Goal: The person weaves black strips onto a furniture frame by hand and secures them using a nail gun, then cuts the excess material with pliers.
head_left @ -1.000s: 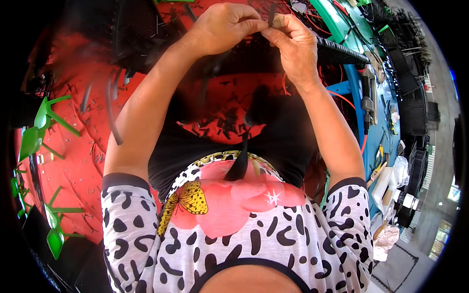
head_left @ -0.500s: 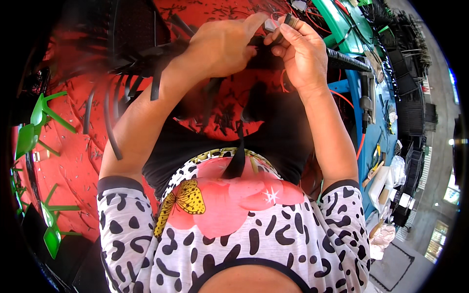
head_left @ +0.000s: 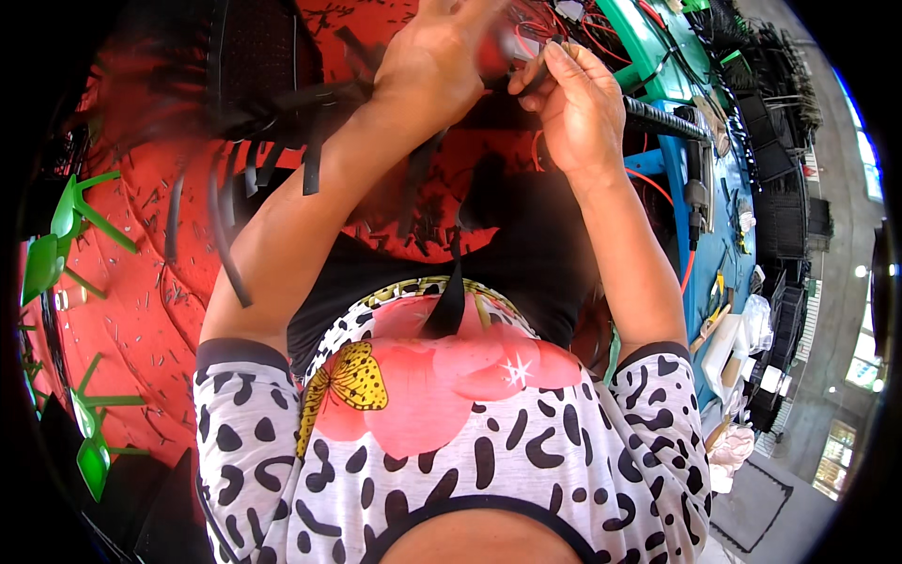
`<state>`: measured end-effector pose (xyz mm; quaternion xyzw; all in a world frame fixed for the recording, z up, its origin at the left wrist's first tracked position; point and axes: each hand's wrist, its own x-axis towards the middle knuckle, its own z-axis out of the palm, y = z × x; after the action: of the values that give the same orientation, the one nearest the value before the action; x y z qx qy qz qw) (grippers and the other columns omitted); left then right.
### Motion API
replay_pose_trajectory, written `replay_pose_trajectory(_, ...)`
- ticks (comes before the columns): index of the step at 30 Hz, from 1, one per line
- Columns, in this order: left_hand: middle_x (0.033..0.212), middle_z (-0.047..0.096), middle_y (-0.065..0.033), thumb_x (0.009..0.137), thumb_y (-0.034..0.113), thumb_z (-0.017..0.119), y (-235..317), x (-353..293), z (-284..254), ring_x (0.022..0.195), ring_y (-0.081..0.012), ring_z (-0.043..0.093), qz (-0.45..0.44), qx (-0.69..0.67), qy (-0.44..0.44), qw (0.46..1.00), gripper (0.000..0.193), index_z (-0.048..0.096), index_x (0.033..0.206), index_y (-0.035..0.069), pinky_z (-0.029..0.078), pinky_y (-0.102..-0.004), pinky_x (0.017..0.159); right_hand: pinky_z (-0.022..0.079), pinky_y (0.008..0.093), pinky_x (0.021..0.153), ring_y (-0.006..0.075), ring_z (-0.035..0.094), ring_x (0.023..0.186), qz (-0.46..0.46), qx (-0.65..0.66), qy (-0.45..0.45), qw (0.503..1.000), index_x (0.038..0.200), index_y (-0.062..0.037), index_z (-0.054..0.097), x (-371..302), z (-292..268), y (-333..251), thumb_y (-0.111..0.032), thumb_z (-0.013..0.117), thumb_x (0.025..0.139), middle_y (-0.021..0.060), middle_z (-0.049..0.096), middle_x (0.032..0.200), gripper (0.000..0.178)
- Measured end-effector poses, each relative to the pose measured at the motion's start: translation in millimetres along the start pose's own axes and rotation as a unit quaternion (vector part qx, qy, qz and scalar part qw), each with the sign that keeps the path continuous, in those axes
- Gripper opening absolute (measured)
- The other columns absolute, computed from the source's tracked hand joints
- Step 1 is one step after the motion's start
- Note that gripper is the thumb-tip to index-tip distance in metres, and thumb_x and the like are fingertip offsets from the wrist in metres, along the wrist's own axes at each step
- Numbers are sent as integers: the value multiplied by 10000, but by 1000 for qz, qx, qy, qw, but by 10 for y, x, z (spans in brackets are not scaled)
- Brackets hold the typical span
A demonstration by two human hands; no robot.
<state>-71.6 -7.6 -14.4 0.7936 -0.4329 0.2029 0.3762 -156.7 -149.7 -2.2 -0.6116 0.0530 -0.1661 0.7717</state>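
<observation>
My right hand is closed, its thumb and fingers pinching a short end of a flat black strip. To its left my left hand is raised near the top edge, apart from the right one; its fingers are smeared by motion, so I cannot tell what they hold. A dark bar wrapped in black strips passes behind my left wrist, and several loose black strips hang from it beside my forearm. Behind the hands, a small pale piece shows, partly hidden.
Red sheeting strewn with black scraps covers the floor. Green stools stand at the left. On the right are a green stool, a blue table with tools, and a red hose. Stacked black woven goods stand beyond.
My left hand has moved up and away from the right hand, which it was close beside. My right hand keeps its pinch on the black strip and has shifted only slightly.
</observation>
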Motion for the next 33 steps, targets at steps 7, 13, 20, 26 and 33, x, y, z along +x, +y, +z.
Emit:
replay_pose_trajectory(7, 861, 536, -137, 639, 72, 610, 51, 6, 6, 936, -315, 527, 10, 144, -80, 986, 49, 615, 657, 27, 431, -401, 699, 426, 258, 573, 179, 608, 706, 2, 1, -10, 1000, 844, -68, 556, 80, -105, 44, -229, 565, 912, 56, 598, 733, 175)
replay_pose_trajectory(13, 1098, 584, -147, 724, 139, 577, 57, 147, -17, 1241, -318, 366, 111, 253, 33, 961, 165, 657, 756, -2, 293, -523, 993, 425, 262, 577, 182, 612, 717, -4, 11, -11, 1000, 858, -60, 562, 106, -112, 42, -228, 556, 917, 65, 605, 738, 178)
replay_pose_trajectory(20, 939, 637, -87, 732, 117, 591, -88, 320, -114, 1005, -208, 580, 259, 118, -188, 940, 178, 637, 889, 46, 381, -366, 954, 428, 269, 582, 186, 613, 717, -15, 34, -36, 999, 880, -54, 556, 143, -155, 78, -217, 548, 922, 76, 619, 758, 168)
replay_pose_trajectory(26, 820, 607, -89, 739, 133, 632, 10, 150, -190, 833, -238, 601, 149, 100, -238, 955, 142, 615, 866, 70, 399, -388, 719, 439, 266, 584, 190, 622, 708, 10, 22, -3, 1000, 885, -49, 553, 127, -111, 51, -208, 546, 923, 83, 623, 763, 163)
replay_pose_trajectory(33, 792, 582, -70, 711, 260, 719, 96, -46, -173, 790, -237, 584, 99, 90, -180, 975, 252, 593, 829, 76, 367, -387, 752, 427, 264, 573, 181, 609, 704, -18, -27, -5, 999, 848, -44, 549, 19, -75, -4, -184, 547, 921, 77, 610, 742, 159)
